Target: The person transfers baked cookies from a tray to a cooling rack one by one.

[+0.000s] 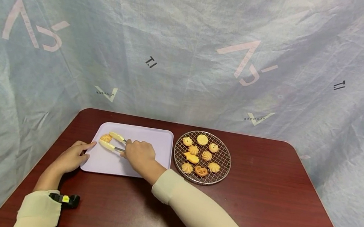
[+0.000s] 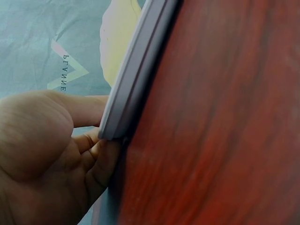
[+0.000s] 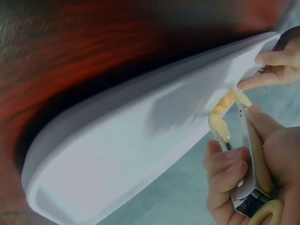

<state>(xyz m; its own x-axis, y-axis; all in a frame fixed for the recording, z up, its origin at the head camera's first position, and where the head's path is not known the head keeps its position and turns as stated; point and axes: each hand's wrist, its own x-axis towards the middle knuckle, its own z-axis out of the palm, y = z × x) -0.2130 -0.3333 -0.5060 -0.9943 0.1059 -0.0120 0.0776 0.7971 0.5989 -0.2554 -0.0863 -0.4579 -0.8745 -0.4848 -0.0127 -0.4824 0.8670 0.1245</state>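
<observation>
In the head view my right hand (image 1: 141, 154) grips a pair of tongs (image 1: 118, 149) with pale yellow tips over the lavender tray (image 1: 151, 140). Between the tong tips is a golden cookie (image 1: 106, 138), at the left part of the tray. The right wrist view shows my fingers curled round the metal arms of the tongs (image 3: 248, 154), the cookie (image 3: 224, 102) at their tips. My left hand (image 1: 72, 156) holds the tray's left edge. Up close in the left wrist view, the thumb and fingers of that hand (image 2: 51, 150) pinch the tray's rim (image 2: 133, 70).
Right of the tray stands a round wire rack (image 1: 224, 154) bearing several cookies of different shapes, among them a pretzel (image 1: 200, 171) and a fish-shaped one (image 1: 191, 158). Both lie on a dark red wooden table (image 1: 273, 200). A grey printed cloth (image 1: 189, 54) hangs behind.
</observation>
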